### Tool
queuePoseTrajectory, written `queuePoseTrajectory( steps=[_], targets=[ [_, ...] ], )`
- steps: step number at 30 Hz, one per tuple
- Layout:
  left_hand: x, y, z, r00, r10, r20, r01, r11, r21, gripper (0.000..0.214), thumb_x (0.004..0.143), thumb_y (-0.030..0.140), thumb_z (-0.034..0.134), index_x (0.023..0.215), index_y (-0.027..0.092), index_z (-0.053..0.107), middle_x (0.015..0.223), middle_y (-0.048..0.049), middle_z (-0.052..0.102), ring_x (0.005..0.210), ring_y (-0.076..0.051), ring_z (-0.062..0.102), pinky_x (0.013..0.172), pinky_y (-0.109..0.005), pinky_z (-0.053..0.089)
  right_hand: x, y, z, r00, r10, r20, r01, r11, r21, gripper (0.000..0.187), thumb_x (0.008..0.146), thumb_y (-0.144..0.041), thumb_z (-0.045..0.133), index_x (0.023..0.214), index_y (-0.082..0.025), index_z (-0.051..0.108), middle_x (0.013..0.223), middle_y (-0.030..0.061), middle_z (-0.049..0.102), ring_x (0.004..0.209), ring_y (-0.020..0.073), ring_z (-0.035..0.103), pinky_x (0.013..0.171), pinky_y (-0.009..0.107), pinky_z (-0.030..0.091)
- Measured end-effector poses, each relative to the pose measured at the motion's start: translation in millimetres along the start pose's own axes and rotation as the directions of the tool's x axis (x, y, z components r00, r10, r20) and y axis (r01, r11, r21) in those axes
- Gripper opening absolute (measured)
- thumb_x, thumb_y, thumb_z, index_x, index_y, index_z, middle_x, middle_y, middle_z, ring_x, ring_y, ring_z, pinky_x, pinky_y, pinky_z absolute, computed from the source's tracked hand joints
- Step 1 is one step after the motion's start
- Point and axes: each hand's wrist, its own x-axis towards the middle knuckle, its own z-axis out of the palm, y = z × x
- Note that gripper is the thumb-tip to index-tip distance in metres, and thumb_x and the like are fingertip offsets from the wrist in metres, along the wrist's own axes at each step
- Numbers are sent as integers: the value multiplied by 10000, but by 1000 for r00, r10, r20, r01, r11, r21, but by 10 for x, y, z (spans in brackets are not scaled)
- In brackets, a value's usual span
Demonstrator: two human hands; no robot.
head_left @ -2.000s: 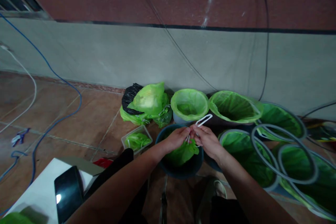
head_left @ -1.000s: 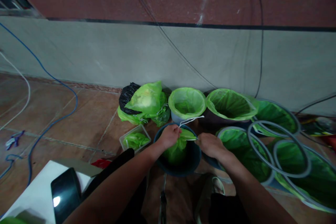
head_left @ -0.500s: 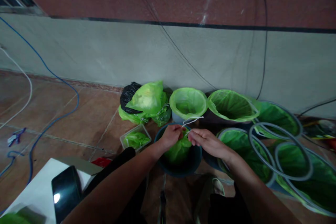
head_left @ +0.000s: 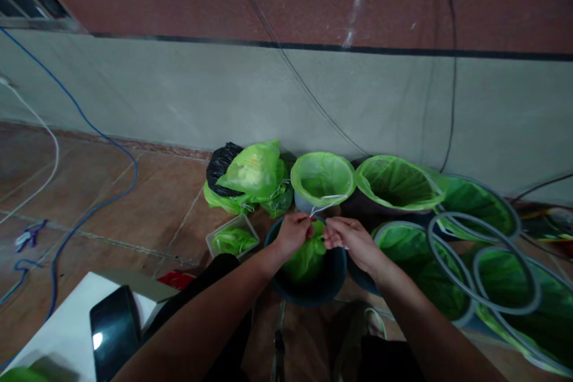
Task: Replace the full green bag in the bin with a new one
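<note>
A light-green plastic bag (head_left: 308, 259) sits in a dark blue bucket (head_left: 308, 298) on the floor, its top gathered upward. My left hand (head_left: 293, 236) is closed in a pinch at the gathered top, and a thin white string (head_left: 331, 198) sticks out above its fingers. My right hand (head_left: 351, 240) is closed beside it, fingers curled at the right side of the bag's neck. What exactly lies between the right fingertips is too small to make out.
Several bins lined with green bags, such as a pale one (head_left: 323, 179), stand along the wall to the right. Loose grey rings (head_left: 486, 262) lie over some. Filled bags (head_left: 250, 173), a clear tub (head_left: 255, 243) and a white box with a phone (head_left: 115, 328) are to the left.
My right hand has shifted slightly and turned, its fingers curling more. The white bit seen earlier at its fingertips is now hidden. My left hand keeps its pinch.
</note>
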Motion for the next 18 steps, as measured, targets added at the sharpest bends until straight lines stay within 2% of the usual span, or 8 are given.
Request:
queuePoseTrajectory(
  steps=[3,6,10,12,15,18],
  targets=[
    [7,-33,12,999,16,28,-17,998,52,176,813,205,507,761,130,658,523,36,519,508,-92,462,535,-226,346,12,6,37,998,-55,16,57,990,-125,422,740,-575,698,635,-174,625,604,-8,585,524,99,531,533,237,444],
    [-11,-20,19,994,52,99,-60,995,80,190,812,217,506,703,138,640,548,29,534,521,-87,453,547,-221,350,-14,-36,82,991,-63,120,77,990,-116,421,755,-580,686,668,-172,632,634,-4,594,548,101,530,547,239,434],
    [-33,22,-9,944,86,320,-116,990,75,207,814,198,459,684,146,611,598,9,586,554,-88,480,582,-215,381,-51,-79,80,983,-60,175,80,991,-109,398,769,-547,689,673,-165,635,633,1,600,542,88,508,503,213,369],
    [-23,10,-36,910,63,411,-136,979,149,192,803,195,465,673,152,600,596,14,580,548,-87,474,574,-211,381,-56,-82,53,986,-44,160,63,991,-116,391,761,-543,696,677,-165,638,604,-4,588,516,80,477,461,201,305],
    [3,-56,-57,892,18,452,-154,951,266,163,791,207,492,683,153,601,591,24,563,524,-86,464,552,-211,378,-54,-83,19,990,-24,142,43,991,-130,397,767,-556,683,695,-166,649,520,-24,526,464,70,408,428,200,218],
    [11,-114,-52,893,12,450,-154,947,281,172,803,222,490,705,149,611,611,14,570,540,-90,489,553,-210,383,-53,-89,19,989,-23,147,42,990,-131,407,760,-566,686,699,-165,657,513,-20,521,460,73,408,424,203,203]
  ],
)
